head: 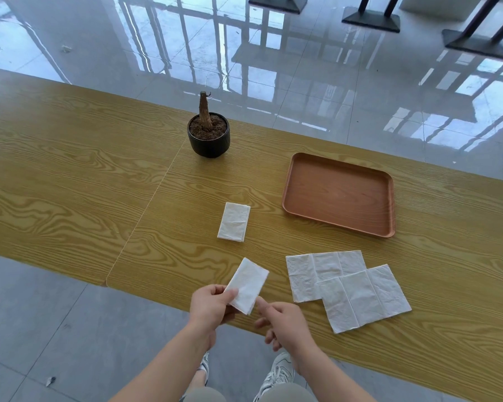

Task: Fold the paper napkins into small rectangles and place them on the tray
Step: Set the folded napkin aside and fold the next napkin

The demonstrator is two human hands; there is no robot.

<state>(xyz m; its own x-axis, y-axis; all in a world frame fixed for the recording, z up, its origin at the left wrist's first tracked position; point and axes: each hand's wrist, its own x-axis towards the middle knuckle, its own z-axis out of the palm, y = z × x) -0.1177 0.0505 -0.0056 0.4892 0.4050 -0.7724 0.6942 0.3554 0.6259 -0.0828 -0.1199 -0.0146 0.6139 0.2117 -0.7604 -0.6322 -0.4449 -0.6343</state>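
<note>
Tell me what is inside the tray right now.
Nothing: the tray shows only its bare brown floor, fully visible. One folded napkin lies on the table to its left, and the left hand holds another. No napkin has reached the tray.

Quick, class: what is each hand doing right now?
Left hand: closed, holding a folded napkin.
Right hand: open, holding nothing.

There are no words, numbers or signs to read here. The napkins, the tray, the pot and the table are all plain.
</note>
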